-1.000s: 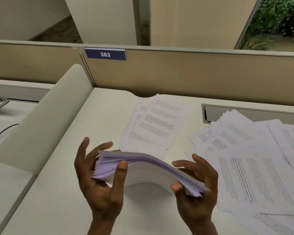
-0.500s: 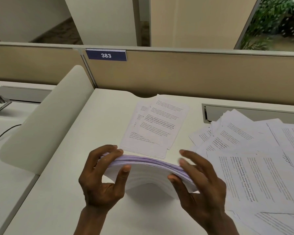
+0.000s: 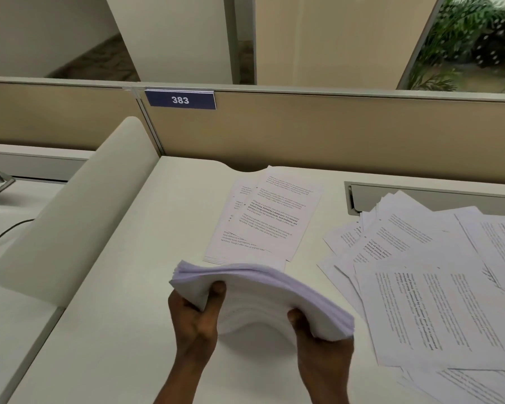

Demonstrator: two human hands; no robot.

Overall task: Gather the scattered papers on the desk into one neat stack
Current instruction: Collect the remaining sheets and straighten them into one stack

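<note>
Stack (image 3: 263, 290): thick wad of papers, held up over the near-centre of the desk (image 3: 123, 287); middle bows upward, ends droop, edges not flush.
L hand (image 3: 197, 313): grips stack's left end, thumb on the near face, other fingers hidden behind/under the sheets.
R hand (image 3: 321, 342): grips stack's right end, thumb tip on the near face, fingers under (can't see them).
Small pile (image 3: 271, 217): a few printed sheets, roughly overlapped, flat on desk just behind the stack, near the cut-out notch at desk's back edge.
Loose spread (image 3: 438, 290): many printed sheets fanned at angles, R side of desk, running off frame right & bottom; nearest ones just beside R hand.
Cable tray (image 3: 362, 196): grey recessed slot at back right, partly covered by the spread.
Side divider (image 3: 79, 217): cream, rounded panel along desk's L edge.
Back partition (image 3: 333, 132): beige, w/ blue plate "383" (image 3: 180, 100).
Next desk (left): dark cable (image 3: 5, 234), corner of a metal item, too cropped to ID.
</note>
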